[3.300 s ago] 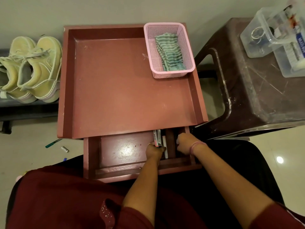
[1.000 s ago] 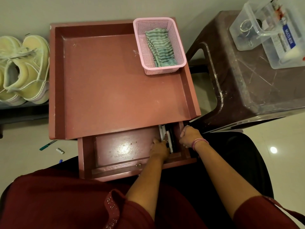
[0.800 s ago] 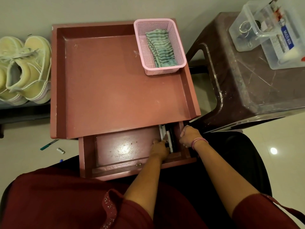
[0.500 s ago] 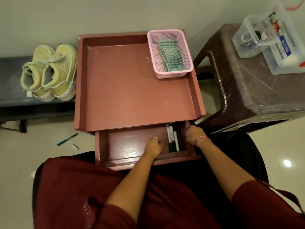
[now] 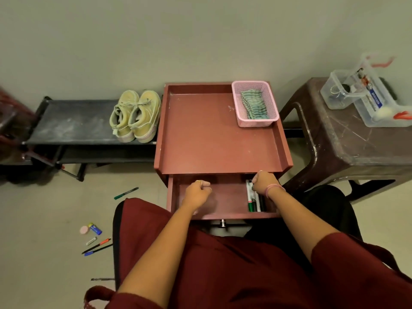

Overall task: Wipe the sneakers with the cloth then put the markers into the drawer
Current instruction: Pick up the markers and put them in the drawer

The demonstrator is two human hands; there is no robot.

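Open drawer (image 5: pixel 223 216) holding markers (image 5: pixel 253 200), labels unreadable. Left hand (image 5: pixel 197 192) curled, gripping nothing. Right hand (image 5: pixel 264 181) fisted; contents indeterminable.

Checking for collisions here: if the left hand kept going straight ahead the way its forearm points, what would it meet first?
Most likely the front edge of the table top, which overhangs the open drawer. The left hand hovers with fingers curled, holding nothing. If it is lower than it looks, it would slide under into the drawer's back.

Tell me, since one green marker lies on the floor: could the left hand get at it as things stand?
Probably yes. The green marker lies in the open on the floor, left of the drawer, and the left hand holds nothing.
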